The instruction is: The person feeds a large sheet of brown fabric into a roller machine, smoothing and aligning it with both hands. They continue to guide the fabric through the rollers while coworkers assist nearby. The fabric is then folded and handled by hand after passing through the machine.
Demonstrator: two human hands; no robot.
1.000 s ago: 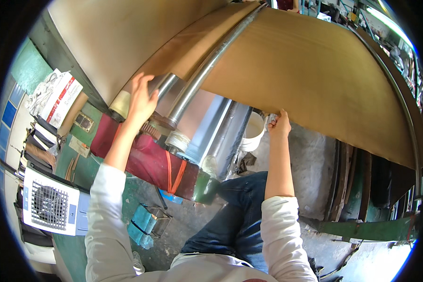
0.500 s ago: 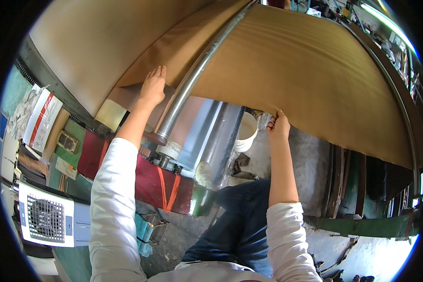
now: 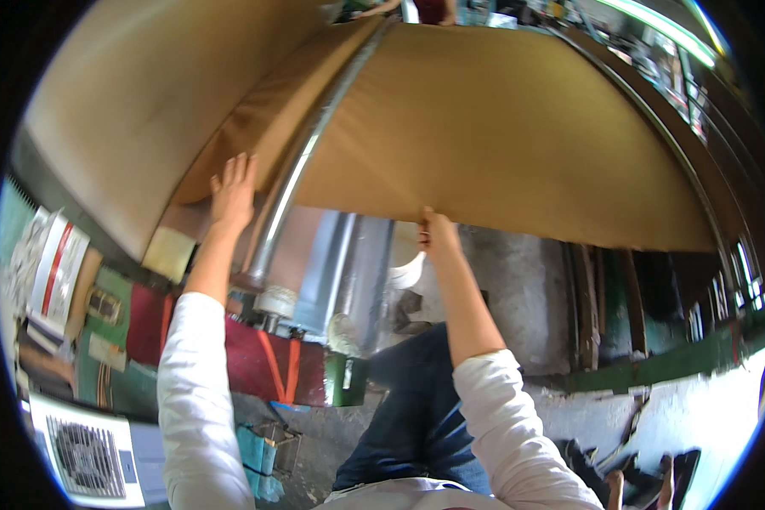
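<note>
A wide brown sheet of fabric-like material (image 3: 501, 136) stretches over a metal roller (image 3: 310, 140) and on toward the right. My right hand (image 3: 438, 234) is closed on the sheet's near edge, which it pulls up into a small peak with creases fanning out. On the other side of the roller, my left hand (image 3: 232, 194) lies against the part of the sheet that runs to the large smooth tan surface (image 3: 136, 110). Its fingers are stretched out and spread, holding nothing.
Beneath the sheet are more rollers (image 3: 336, 263) and a white bucket (image 3: 408, 272). A dark red panel with orange straps (image 3: 291, 371) stands before me. A green frame bar (image 3: 654, 370) is at right, a grey-white fan unit (image 3: 85, 455) at lower left. Another person's hand (image 3: 382, 8) shows beyond the sheet.
My right hand has moved left along with the sheet's edge, toward the roller. The sheet looks flatter, its near edge straighter. My left fingers have spread apart. The whole view has shifted.
</note>
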